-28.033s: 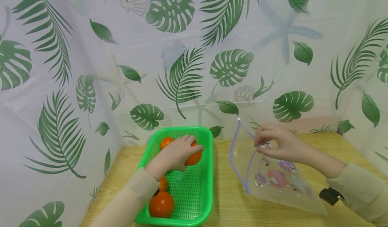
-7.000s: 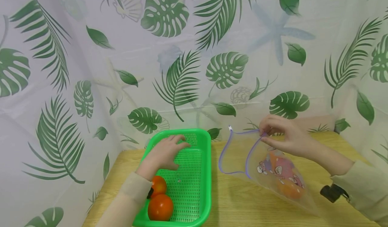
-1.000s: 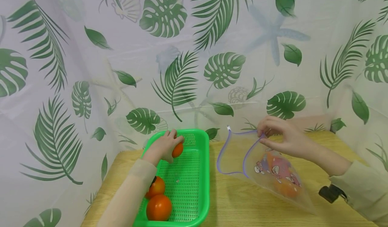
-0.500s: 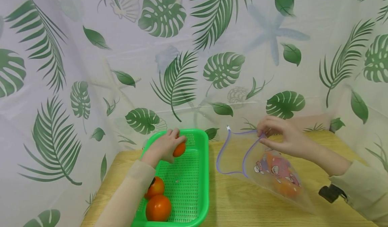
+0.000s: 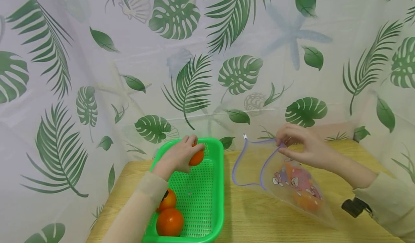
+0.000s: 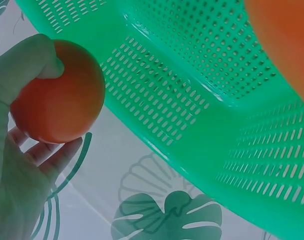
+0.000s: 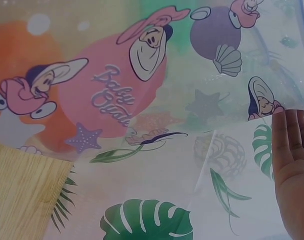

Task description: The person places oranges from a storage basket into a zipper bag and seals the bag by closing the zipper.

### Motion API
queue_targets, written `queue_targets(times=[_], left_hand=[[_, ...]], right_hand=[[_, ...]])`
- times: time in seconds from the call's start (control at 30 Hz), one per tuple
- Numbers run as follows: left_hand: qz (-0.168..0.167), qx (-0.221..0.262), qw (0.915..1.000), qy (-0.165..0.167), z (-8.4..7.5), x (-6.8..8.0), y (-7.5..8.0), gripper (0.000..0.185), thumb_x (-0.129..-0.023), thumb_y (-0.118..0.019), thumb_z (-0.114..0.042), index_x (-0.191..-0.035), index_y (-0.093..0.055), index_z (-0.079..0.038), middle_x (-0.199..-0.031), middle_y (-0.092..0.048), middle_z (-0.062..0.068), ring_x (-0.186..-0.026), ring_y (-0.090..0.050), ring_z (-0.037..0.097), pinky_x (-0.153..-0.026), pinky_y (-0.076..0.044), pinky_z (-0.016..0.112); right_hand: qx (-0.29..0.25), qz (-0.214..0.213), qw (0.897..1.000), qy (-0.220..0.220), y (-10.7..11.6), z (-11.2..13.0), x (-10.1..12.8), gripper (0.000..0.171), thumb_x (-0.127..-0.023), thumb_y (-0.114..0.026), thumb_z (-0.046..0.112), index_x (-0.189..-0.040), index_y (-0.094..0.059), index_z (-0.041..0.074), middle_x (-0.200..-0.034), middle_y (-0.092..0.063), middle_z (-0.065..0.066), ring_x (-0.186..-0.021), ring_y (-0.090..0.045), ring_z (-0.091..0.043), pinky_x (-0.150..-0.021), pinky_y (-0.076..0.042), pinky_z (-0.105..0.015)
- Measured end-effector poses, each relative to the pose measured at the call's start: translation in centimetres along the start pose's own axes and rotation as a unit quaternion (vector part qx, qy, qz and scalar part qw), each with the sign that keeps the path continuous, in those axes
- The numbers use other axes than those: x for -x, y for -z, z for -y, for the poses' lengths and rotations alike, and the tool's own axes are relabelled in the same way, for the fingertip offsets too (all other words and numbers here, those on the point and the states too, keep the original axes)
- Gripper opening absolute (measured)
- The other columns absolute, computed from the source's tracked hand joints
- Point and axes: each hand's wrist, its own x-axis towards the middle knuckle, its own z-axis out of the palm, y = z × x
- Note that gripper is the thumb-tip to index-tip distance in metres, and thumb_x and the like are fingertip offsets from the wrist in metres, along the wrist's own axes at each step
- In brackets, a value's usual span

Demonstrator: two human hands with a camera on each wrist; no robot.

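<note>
My left hand grips a smooth round orange over the far end of the green basket. Close up in the left wrist view, thumb and fingers curl round that orange. Two more oranges, a front one and one just behind it, lie at the basket's near left. My right hand pinches the purple-edged mouth of a clear zip bag, which hangs with its opening towards the basket. Inside the printed bag, orange shapes show through low down. The right wrist view shows the bag's printed side.
Basket and bag are side by side on a wooden table, with a strip of tabletop between them. A leaf-patterned sheet rises behind and at both sides. The bag's white zip slider sits at its far upper corner.
Over the last second my left hand has lifted the orange and moved slightly right. Since the earliest frame, oranges have left the basket and the bag has filled. My right hand keeps its hold.
</note>
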Motion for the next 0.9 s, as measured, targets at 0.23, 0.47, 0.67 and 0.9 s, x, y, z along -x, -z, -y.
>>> queue_targets(times=[0.23, 0.47, 0.67, 0.9], left_hand=[[-0.015, 0.012, 0.9998, -0.001, -0.1, 0.3, 0.0, 0.074, -0.070, -0.086, -0.003, -0.136, -0.057, -0.022, -0.128, -0.048, 0.010, -0.109, -0.050, 0.026, -0.084, -0.056, 0.037], [-0.029, 0.018, 0.9994, -0.001, -0.3, 0.5, 0.5, 0.076, -0.069, -0.085, -0.003, -0.136, -0.058, -0.023, -0.130, -0.049, 0.011, -0.108, -0.051, 0.026, -0.078, -0.056, 0.035], [-0.043, 0.020, 0.9988, -0.013, -0.4, 0.5, 1.3, 0.075, -0.070, -0.083, -0.002, -0.138, -0.058, -0.021, -0.132, -0.047, 0.011, -0.109, -0.051, 0.026, -0.077, -0.056, 0.033], [-0.050, 0.016, 0.9984, -0.019, -0.9, 0.4, 2.2, 0.075, -0.071, -0.084, -0.004, -0.140, -0.058, -0.022, -0.135, -0.049, 0.010, -0.115, -0.054, 0.027, -0.083, -0.058, 0.035]], right_hand=[[0.000, -0.002, 1.000, 0.000, -0.2, -0.1, 0.1, 0.046, -0.078, -0.080, -0.018, -0.104, -0.068, 0.018, -0.104, -0.064, 0.003, -0.094, -0.063, 0.001, -0.080, -0.057, -0.012], [-0.006, -0.007, 1.000, 0.008, -0.4, -0.2, 0.1, 0.046, -0.076, -0.080, -0.020, -0.103, -0.069, 0.015, -0.104, -0.064, 0.001, -0.094, -0.064, 0.001, -0.080, -0.057, -0.012], [-0.014, -0.009, 1.000, 0.008, -0.4, -0.2, 0.0, 0.045, -0.076, -0.079, -0.021, -0.104, -0.069, 0.014, -0.106, -0.064, -0.001, -0.096, -0.063, 0.002, -0.081, -0.057, -0.011], [-0.017, -0.010, 1.000, 0.009, -0.4, -0.3, 0.0, 0.046, -0.076, -0.079, -0.021, -0.104, -0.069, 0.014, -0.106, -0.064, 0.001, -0.097, -0.063, 0.002, -0.082, -0.056, -0.011]])
